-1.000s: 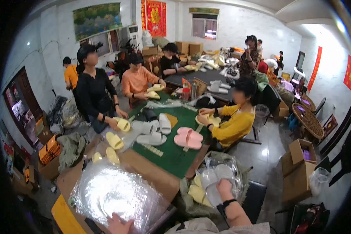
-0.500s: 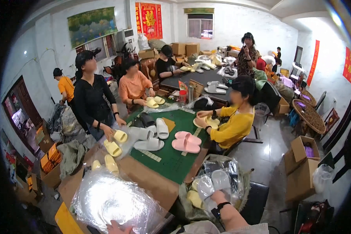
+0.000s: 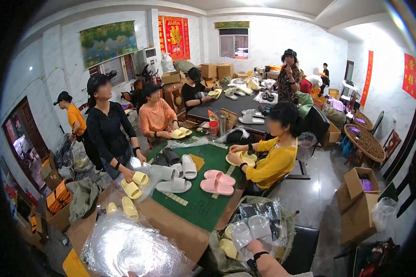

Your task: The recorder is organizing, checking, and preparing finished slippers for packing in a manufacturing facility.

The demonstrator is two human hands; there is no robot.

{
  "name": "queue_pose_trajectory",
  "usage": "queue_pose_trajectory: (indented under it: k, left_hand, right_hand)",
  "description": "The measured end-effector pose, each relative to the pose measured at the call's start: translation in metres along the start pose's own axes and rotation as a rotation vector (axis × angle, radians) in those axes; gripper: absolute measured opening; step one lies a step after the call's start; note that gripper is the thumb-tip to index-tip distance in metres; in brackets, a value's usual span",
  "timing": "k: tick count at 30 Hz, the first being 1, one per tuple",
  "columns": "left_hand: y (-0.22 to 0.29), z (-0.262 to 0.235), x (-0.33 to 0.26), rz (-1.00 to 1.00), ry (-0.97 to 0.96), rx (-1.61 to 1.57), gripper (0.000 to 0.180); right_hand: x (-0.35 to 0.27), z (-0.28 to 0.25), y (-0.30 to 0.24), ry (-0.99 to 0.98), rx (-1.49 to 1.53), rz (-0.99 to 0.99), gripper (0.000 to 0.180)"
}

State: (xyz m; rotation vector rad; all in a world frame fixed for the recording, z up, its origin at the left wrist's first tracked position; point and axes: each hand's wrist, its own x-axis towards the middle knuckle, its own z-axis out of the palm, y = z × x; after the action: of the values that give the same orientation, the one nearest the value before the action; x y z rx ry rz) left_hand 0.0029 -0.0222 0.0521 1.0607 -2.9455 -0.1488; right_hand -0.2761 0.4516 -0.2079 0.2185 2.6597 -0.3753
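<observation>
At the lower right, my right hand point(image 3: 258, 247) is closed on the heel end of a pair of grey slippers point(image 3: 241, 234). They lie at the top of an open woven sack point(image 3: 289, 233) lined with clear plastic. Pale yellow slippers point(image 3: 228, 248) and clear-bagged dark ones share that sack. Only a sliver of my left hand point(image 3: 132, 274) shows at the lower edge, against a stack of shiny clear plastic bags point(image 3: 129, 244); its fingers are mostly hidden. The bags lie on brown cardboard point(image 3: 182, 225), near loose yellow slippers point(image 3: 130, 207).
On the green table point(image 3: 196, 207) lie pink slippers point(image 3: 217, 184) and several grey ones point(image 3: 174, 185). A co-worker in yellow point(image 3: 279, 161) sits to the right holding yellow slippers. Across stands a person in black point(image 3: 107, 129). Cardboard boxes point(image 3: 358, 210) stand far right.
The view has tilted up, so the table and sack sit lower. My left hand has slipped almost out of the lower edge; my right stays at the grey slippers.
</observation>
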Motion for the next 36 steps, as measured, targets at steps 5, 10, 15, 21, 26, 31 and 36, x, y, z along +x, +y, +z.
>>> queue_pose_trajectory:
  k: [5,10,15,21,26,31,36]
  left_hand:
    - [0.004,-0.015,-0.001,-0.004,-0.078,-0.068,0.082]
    - [0.008,-0.004,0.002,-0.005,-0.006,0.077,0.079]
    - [0.009,-0.023,-0.007,-0.085,-0.214,-0.059,0.089]
    - [0.016,-0.019,0.001,-0.047,-0.113,0.02,0.092]
    - [-0.002,-0.002,-0.008,-0.036,-0.029,0.13,0.099]
    - [0.001,0.003,-0.001,-0.036,-0.041,0.087,0.101]
    - [-0.006,0.01,-0.004,0.027,0.063,0.139,0.094]
  right_hand:
    - [0.016,0.016,0.012,-0.005,-0.122,-0.096,0.033]
    - [0.002,0.013,0.008,0.111,-0.011,0.046,0.037]
    - [-0.012,0.011,0.004,0.027,-0.054,-0.028,0.039]
    - [0.001,-0.006,-0.002,0.053,-0.108,-0.008,0.036]
    - [-0.008,0.003,-0.009,0.003,-0.126,-0.033,0.037]
    - [0.008,0.015,0.003,-0.004,-0.062,0.078,0.045]
    - [0.015,0.016,-0.002,-0.096,-0.097,0.039,0.052]
